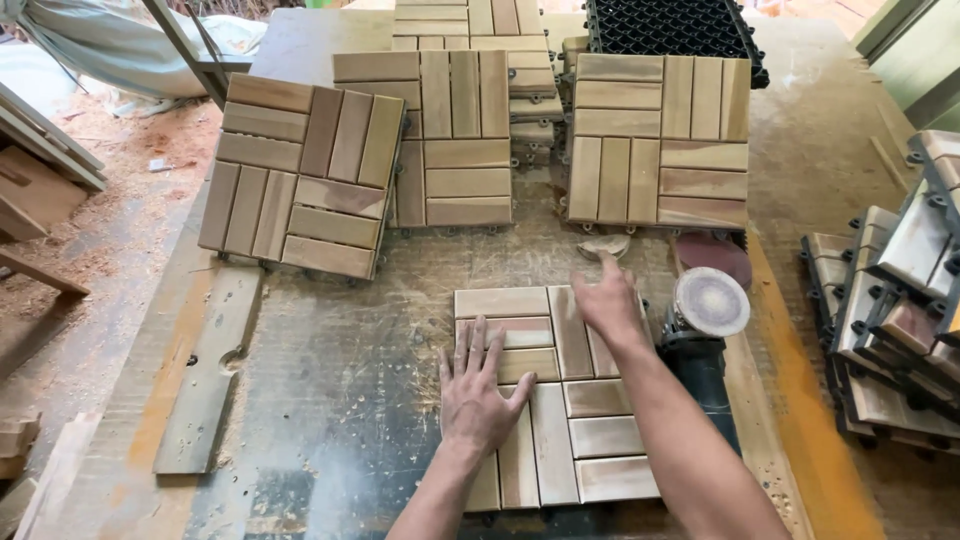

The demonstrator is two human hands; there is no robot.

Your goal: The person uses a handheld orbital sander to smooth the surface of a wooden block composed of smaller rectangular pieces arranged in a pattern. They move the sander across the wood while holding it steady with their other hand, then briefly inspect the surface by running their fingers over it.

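Observation:
A square wooden slat tile (590, 440) lies flat on the workbench in front of me. My left hand (478, 388) rests palm down on its left half with fingers spread. My right hand (607, 303) hovers over the tile's far right corner, fingers loosely extended, holding nothing. Just right of that hand lies an angle grinder (703, 345) with a round sanding disc (711, 301) facing up.
Three finished wooden tiles (300, 175) (450, 135) (658, 140) lie across the far bench, more stacked behind. Black plastic grid bases (670, 25) sit at the back. Tiles on edge (900, 310) crowd the right side. A loose plank (210, 370) lies left. Sawdust covers the floor.

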